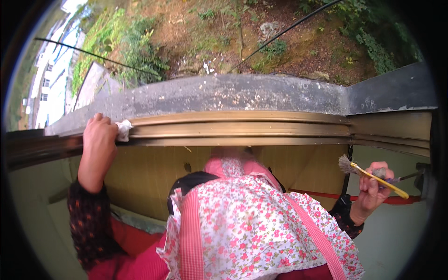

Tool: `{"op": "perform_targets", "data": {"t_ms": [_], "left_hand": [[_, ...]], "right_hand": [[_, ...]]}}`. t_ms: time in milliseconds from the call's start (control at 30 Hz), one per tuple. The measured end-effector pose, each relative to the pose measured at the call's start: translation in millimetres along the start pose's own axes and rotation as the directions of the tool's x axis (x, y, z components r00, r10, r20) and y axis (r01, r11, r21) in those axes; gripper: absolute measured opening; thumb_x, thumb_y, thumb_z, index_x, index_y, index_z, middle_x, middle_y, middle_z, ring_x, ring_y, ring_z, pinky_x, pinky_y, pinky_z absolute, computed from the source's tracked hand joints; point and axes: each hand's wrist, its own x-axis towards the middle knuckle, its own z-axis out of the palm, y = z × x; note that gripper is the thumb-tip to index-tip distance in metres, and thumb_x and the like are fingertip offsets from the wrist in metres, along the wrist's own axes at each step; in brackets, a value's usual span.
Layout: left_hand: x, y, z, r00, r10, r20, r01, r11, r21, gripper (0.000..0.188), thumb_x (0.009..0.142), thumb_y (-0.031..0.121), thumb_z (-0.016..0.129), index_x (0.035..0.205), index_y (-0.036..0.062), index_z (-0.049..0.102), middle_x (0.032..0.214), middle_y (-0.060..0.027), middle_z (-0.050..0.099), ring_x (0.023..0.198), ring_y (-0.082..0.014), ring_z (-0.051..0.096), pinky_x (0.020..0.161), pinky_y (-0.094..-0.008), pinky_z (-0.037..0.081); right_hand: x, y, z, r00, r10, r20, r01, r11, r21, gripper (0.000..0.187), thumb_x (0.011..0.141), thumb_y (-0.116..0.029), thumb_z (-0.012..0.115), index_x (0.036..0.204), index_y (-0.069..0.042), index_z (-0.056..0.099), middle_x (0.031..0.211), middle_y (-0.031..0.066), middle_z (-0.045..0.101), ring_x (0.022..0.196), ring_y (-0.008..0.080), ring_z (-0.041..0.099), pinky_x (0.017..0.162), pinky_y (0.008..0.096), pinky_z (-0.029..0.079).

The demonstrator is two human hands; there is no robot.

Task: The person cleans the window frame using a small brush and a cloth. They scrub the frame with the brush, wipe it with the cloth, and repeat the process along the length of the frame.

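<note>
My left hand (99, 144) is closed at the left end of the bronze-coloured window track (233, 128), its fingers bent over the frame. A crumpled white cloth or tissue (124, 130) pokes out beside its thumb and touches the track's grooves. Off to the right, above the floor inside, my right hand (372, 192) grips a paintbrush (361, 173) with a yellow handle and grey bristles pointing up and left. Something small and grey (379, 173) and a thin rod-like tool (405, 177) show at the same fingers; I cannot tell exactly what they are.
Beyond the track runs a grey concrete ledge (233, 93) with pale specks. Outside, a slope of earth and bushes (140, 51) drops away, crossed by dark cables (298, 25). A flowered apron (252, 224) covers my front, close to the sill.
</note>
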Motion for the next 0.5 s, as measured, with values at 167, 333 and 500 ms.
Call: {"op": "perform_targets", "data": {"t_ms": [167,333,500], "left_hand": [[2,33,-5,0.912,-0.185,-0.365,-0.281,0.364,-0.888,0.018,0.091,-0.002,0.059,0.107,-0.0008,0.067,0.089,-0.0041,0.064,0.083,-0.0142,0.061,0.074,-0.0292,0.05],[10,102,0,0.937,-0.063,-0.345,-0.341,-0.393,-0.854,0.028,0.097,0.001,0.057,0.124,-0.0012,0.063,0.109,-0.0008,0.067,0.098,-0.0087,0.06,0.088,-0.0262,0.049],[-10,77,-3,0.941,0.09,-0.326,-0.232,-0.53,-0.815,0.043,0.096,0.007,0.055,0.138,-0.0026,0.052,0.132,-0.0079,0.06,0.121,-0.016,0.056,0.105,-0.0319,0.044]], "right_hand": [[57,-25,82,0.956,0.091,0.278,-0.157,0.961,0.227,0.029,0.086,-0.001,0.068,0.109,-0.002,0.051,0.09,0.0157,0.058,0.058,0.0058,0.048,0.048,0.0188,0.039],[77,-42,211,0.622,0.127,0.773,-0.369,0.918,0.145,0.025,0.089,-0.001,0.073,0.113,-0.001,0.063,0.094,0.001,0.068,0.079,0.0063,0.064,0.069,0.0236,0.053],[68,-47,298,0.612,-0.117,0.782,-0.19,0.938,0.29,0.021,0.09,-0.012,0.074,0.107,-0.003,0.067,0.078,-0.0022,0.057,0.069,0.0054,0.049,0.059,0.0252,0.042]]}}
